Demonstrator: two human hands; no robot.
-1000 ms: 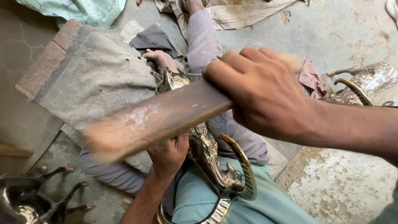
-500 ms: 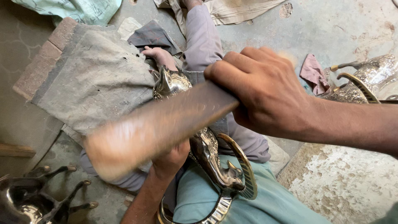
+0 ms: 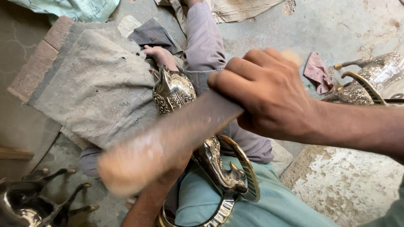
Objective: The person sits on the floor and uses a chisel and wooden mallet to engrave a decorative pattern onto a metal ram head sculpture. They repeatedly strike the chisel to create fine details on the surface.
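The right hand [image 3: 269, 98] is clenched around a flat wooden bat [image 3: 168, 141] slanting over the ornate brass figure [image 3: 174, 90] on the lap, while the left hand [image 3: 179, 166], mostly hidden beneath the bat, steadies the figure from below, its grip unclear.

Soft daylight lit the scene evenly, shadows faint. The stick [image 3: 168, 143] smeared with motion blur; glare glinted on the brass figure [image 3: 174, 90]. The floor [image 3: 336, 29] stayed sharp.

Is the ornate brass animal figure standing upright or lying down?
Lying down: the ornate brass animal figure stretches lengthwise along the seated person's lap, not standing on its feet.
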